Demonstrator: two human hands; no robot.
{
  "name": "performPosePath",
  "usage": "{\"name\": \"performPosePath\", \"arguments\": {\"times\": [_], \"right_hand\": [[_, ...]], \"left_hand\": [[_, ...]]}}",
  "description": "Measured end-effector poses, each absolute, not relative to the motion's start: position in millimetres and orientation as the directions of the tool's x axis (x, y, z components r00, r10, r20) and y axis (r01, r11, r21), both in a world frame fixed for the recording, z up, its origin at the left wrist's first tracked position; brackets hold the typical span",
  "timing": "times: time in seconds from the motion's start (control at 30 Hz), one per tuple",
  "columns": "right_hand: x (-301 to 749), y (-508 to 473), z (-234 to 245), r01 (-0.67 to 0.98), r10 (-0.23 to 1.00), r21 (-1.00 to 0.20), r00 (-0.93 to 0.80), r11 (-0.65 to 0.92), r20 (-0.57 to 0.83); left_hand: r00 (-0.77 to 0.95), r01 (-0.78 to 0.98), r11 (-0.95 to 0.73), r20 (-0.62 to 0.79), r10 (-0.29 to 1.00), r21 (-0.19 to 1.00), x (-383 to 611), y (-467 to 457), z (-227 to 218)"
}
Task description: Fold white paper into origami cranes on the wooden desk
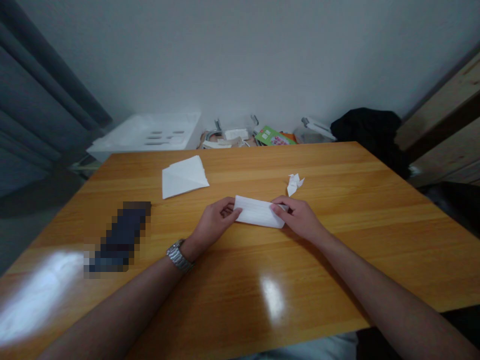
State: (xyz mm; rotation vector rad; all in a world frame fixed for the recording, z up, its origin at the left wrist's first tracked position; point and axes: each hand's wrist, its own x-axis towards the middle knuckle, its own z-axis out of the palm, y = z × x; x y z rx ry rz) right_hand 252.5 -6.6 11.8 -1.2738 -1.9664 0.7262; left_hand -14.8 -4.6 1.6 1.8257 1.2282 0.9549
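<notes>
A white sheet of paper (257, 212), folded into a narrow strip with faint creases along its length, is held just over the wooden table. My left hand (214, 220) pinches its left end, thumb in front and fingers behind. At the right end my right hand (300, 216) grips it the same way, the thumb lying on the paper's face. Just beyond the right hand lies a small folded white paper figure (294, 184) with pointed tips. Farther left on the table rests a stack of white paper (184, 177).
A dark blurred-out object (122, 235) lies on the table's left side. Behind the far table edge (240, 149) are a white plastic tray (150, 131), a green booklet (273, 136), small clutter and a black cloth (365, 131). A grey curtain (41, 80) hangs at left.
</notes>
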Motion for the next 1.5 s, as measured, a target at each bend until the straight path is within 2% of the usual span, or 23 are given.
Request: {"name": "performPosePath", "arguments": {"times": [0.17,0.47,0.63,0.77,0.9,1.0,1.1,1.2,1.33,1.4,1.5], "right_hand": [[251,-5,9,0.531,0.942,-0.784,-0.265,0.322,0.208],[252,-5,9,0.505,0.946,-0.809,-0.262,0.300,0.188],[252,-2,5,0.385,0.961,-0.885,-0.192,0.262,0.201],[252,0,0,0.242,0.980,-0.954,-0.137,0.177,0.147],[252,1,-2,0.230,0.982,-0.959,-0.128,0.166,0.139],[252,1,-2,0.259,0.979,-0.948,-0.129,0.185,0.156],[253,1,-2,0.286,0.979,-0.939,-0.125,0.192,0.162],[254,2,-3,0.335,0.978,-0.922,-0.139,0.193,0.154],[255,2,-4,0.429,0.972,-0.874,-0.148,0.230,0.184],[256,2,-5,0.473,0.968,-0.845,-0.151,0.251,0.202],[256,2,-5,0.549,0.959,-0.786,-0.167,0.283,0.229]], "left_hand": [[0.277,0.354,-0.262,0.167,0.946,0.898,-13,-5,3],[0.221,0.388,-0.280,0.206,0.953,0.878,-13,-5,5],[0.158,0.423,-0.283,0.238,0.958,0.861,-15,-4,5],[0.103,0.386,-0.268,0.248,0.963,0.883,-15,-3,7],[0.093,0.368,-0.251,0.233,0.968,0.895,-14,-3,7],[0.052,0.394,-0.288,0.291,0.955,0.873,-14,-1,5],[0.045,0.524,-0.397,0.441,0.896,0.754,-14,-3,6],[0.247,0.655,-0.548,0.538,0.806,0.520,-12,-11,11],[0.564,0.648,-0.701,0.433,0.704,0.297,-4,-25,13],[0.658,0.616,-0.748,0.359,0.662,0.249,-1,-28,11],[0.711,0.611,-0.763,0.277,0.646,0.213,1,-30,9]]}}
